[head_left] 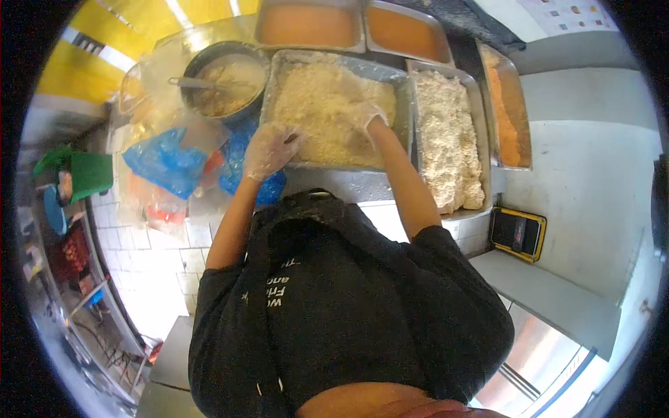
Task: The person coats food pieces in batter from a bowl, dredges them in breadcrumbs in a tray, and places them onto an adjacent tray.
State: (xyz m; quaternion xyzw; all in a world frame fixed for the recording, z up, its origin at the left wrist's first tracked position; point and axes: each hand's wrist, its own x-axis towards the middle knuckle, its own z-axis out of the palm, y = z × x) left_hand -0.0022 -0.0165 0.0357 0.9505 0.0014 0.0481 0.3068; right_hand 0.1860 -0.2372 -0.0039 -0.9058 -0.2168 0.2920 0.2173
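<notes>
Hard to make out: fingers of the right hand (369,120), in a clear glove, blending into the pale yellow crumbs (310,90) inside the middle tray (403,97); impossible to tell whether open or closed on anything. Left hand (268,151), likewise gloved, over the tray's near left corner, loosely bent, fingertips partly hidden; cannot tell whether gripping. Partly behind the left wrist, a crumpled blue bag (240,180); another blue bag (167,160) farther left, among clear plastic. Far rim of the orange-filled tray (310,49) cut off at the top of the view.

Very little room sideways: middle tray close between the dark pot (201,60) on its left and the long tray (487,182) on its right. Narrow strip of worktop (341,182) showing between near rim and dark hooded top (348,313). Most open room above the crumbs, between the hands.

In the pot, pale, cloudy liquid with lumps and a utensil (189,82), handle leaning over the left rim. In the long tray, whitish, floury clumps (449,139). Beyond, orange contents also in the smaller tray (408,57); far right, orange powder (509,115) in a narrow tray (516,168).
</notes>
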